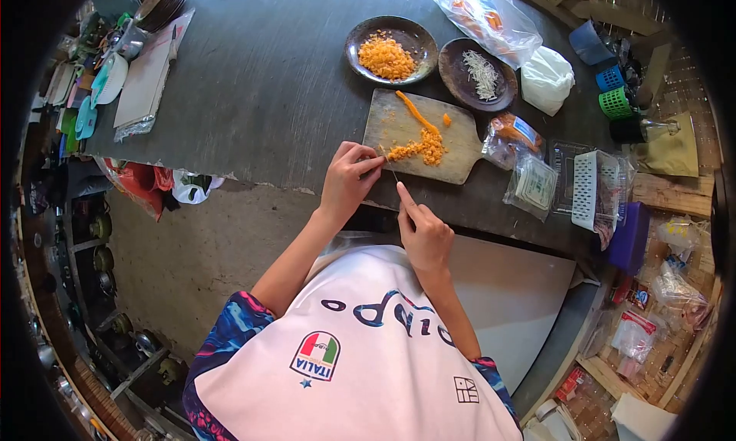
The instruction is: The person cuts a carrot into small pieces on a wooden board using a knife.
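My right hand (424, 232) grips a knife, index finger stretched along it; the thin blade (392, 167) points up and left over the near edge of a wooden cutting board (468, 151). At the blade's tip, my left hand (353, 177) is closed in a pinch at the board's left corner. Whatever its fingertips hold is too small to make out. On the board lie a heap of finely chopped carrot (426, 147), a long carrot strip (415, 108) and a small carrot piece (447, 120).
Behind the board stand a plate of diced carrot (386, 58) and a plate of white shreds (482, 74). Plastic bags (491, 21), a white bag (547, 79), packets (530, 182) and a white perforated basket (596, 188) sit to the right. Stacked dishes (159, 8) are far left.
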A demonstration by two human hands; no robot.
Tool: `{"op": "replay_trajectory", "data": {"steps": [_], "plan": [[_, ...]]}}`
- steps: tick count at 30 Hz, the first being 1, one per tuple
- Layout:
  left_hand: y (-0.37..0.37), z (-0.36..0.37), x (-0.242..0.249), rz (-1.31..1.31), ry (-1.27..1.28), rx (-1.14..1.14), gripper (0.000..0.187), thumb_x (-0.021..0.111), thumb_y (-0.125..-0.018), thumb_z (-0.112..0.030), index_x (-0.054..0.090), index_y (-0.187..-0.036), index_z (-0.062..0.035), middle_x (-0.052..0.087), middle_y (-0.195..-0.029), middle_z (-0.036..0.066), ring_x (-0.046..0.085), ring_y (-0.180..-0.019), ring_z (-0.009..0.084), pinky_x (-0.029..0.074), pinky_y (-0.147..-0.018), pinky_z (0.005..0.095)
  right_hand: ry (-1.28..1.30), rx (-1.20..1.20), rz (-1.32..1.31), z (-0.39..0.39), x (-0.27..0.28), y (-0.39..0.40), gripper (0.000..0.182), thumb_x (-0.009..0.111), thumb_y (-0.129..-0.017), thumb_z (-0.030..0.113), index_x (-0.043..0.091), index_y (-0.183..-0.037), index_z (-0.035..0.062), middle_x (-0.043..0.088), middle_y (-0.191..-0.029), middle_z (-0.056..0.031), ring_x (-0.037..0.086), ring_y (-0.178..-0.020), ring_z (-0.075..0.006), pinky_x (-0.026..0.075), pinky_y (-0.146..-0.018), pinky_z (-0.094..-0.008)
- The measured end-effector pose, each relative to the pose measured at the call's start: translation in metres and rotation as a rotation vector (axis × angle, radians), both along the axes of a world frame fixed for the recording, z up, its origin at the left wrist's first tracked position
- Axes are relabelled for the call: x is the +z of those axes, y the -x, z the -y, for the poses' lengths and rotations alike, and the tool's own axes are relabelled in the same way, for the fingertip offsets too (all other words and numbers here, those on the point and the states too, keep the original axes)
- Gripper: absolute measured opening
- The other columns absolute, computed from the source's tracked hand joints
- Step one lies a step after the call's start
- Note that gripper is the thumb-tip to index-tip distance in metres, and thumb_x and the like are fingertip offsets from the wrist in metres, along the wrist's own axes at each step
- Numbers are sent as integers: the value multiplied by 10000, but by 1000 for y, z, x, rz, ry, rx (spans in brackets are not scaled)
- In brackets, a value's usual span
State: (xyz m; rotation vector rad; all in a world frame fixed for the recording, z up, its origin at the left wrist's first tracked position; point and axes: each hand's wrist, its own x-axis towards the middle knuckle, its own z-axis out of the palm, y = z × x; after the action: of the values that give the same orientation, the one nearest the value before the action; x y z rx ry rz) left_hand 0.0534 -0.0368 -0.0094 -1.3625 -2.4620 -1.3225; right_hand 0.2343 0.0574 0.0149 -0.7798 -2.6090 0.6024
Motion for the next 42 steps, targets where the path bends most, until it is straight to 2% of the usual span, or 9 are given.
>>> {"op": "replay_trajectory", "data": {"steps": [30,33,42], "plan": [[1,0,0,19,-5,13,256,853,-812,4,864,-1047,-98,757,-1013,22,662,-1015,237,597,-878,377,9,2,7,-4,-7,3,508,760,-968,166,728,-1442,346,604,-665,-49,645,-530,-269,558,-530,-432],[0,0,0,16,1,23,205,859,-818,-39,858,-1016,-92,745,-1012,23,665,-1019,237,593,-911,384,10,-6,-18,-4,-4,1,517,762,-965,167,724,-1447,349,605,-665,-44,647,-532,-265,563,-534,-427],[1,0,-2,13,-22,16,241,861,-812,-9,859,-1039,-88,760,-1014,25,662,-1012,240,594,-874,370,16,0,9,-2,-8,-1,509,762,-965,173,729,-1440,352,604,-671,-49,665,-564,-265,569,-556,-428]]}}
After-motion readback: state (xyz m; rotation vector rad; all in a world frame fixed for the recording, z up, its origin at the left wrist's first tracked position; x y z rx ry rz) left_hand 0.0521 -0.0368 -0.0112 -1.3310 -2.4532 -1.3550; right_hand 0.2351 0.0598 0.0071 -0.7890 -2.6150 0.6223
